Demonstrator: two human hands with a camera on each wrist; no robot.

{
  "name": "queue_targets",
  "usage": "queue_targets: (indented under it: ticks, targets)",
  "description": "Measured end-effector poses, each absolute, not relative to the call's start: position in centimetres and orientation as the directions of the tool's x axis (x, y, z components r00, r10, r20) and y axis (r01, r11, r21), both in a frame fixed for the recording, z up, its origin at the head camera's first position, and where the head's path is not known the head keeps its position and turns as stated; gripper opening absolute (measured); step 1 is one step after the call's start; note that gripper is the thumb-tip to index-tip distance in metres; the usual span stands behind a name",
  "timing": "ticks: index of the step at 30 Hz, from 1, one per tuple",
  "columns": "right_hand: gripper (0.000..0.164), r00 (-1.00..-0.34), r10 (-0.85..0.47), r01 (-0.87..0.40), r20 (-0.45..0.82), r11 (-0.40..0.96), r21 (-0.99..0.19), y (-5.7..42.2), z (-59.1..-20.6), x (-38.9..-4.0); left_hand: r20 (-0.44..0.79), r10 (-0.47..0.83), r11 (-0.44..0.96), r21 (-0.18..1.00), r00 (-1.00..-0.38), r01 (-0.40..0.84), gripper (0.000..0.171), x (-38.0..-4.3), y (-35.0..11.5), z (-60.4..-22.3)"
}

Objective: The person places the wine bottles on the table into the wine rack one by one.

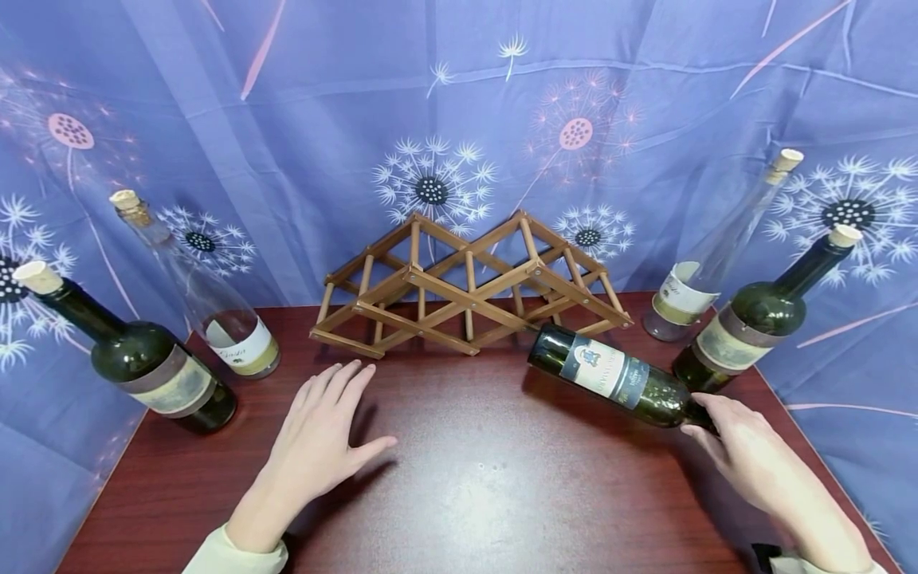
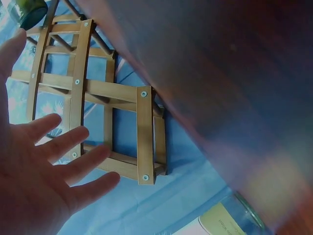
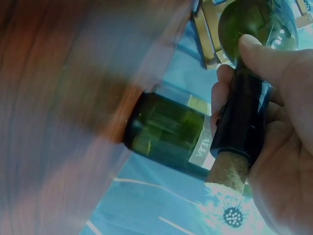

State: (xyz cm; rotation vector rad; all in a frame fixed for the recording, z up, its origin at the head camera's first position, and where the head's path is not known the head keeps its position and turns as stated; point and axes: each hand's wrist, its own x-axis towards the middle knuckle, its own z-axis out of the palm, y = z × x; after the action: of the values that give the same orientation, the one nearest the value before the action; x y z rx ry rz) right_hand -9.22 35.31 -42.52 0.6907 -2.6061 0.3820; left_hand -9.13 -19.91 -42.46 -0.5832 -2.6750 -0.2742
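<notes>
In the head view my right hand grips a dark green wine bottle by its neck. The bottle is tilted almost level, its base toward the wooden wine rack and its label facing up. A cork closes its mouth in the right wrist view, where my thumb and fingers wrap the black neck. My left hand hovers over the table in front of the rack's left part, fingers spread, holding nothing. Whether the bottle's base touches the rack cannot be told.
On the left stand a corked green bottle and a corked clear bottle. Another clear bottle and another green bottle stand on the right. A blue dandelion-print cloth hangs behind the dark red wooden table.
</notes>
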Motion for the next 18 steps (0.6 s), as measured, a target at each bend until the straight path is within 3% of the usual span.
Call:
queue_targets:
  ticks: [18]
  targets:
    - [0.039, -0.84, -0.337, -0.444, 0.425, 0.878, -0.181, 36.8, -43.0, -9.0, 0.328, 0.304, 0.924, 0.128, -0.894, 0.361, 0.107, -8.9, -20.2, -42.8]
